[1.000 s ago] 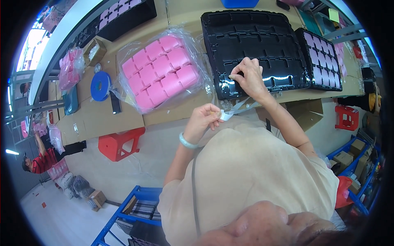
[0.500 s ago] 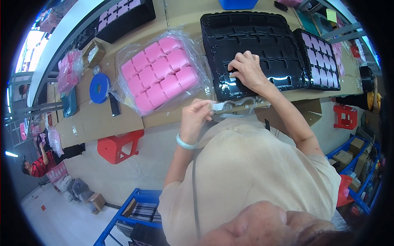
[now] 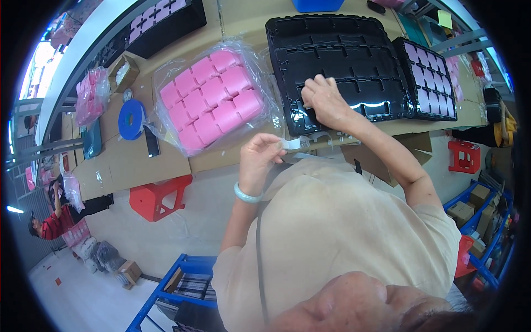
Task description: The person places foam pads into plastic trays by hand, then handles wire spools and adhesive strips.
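Observation:
My left hand (image 3: 258, 160), with a pale bangle on the wrist, pinches a small white strip (image 3: 291, 144) just off the table's front edge. A large black moulded plastic tray (image 3: 332, 41) with rows of shallow compartments lies in front of me. Over its near left part is my right hand (image 3: 326, 104), fingers curled together; whatever they may hold is hidden. Left of the tray, pink padded blocks (image 3: 213, 97) sit in rows inside a clear plastic bag (image 3: 160, 77).
Beside the black tray stands a smaller black tray (image 3: 451, 113) of lilac pieces. Further left are a blue tape roll (image 3: 123, 120), a dark phone-like slab (image 3: 152, 144) and a small cardboard box (image 3: 130, 77). A red stool (image 3: 146, 198) stands below the table edge.
My right hand has lifted slightly and its fingers have drawn closer together above the tray. My left hand keeps its pinch on the white strip, almost in the same place.

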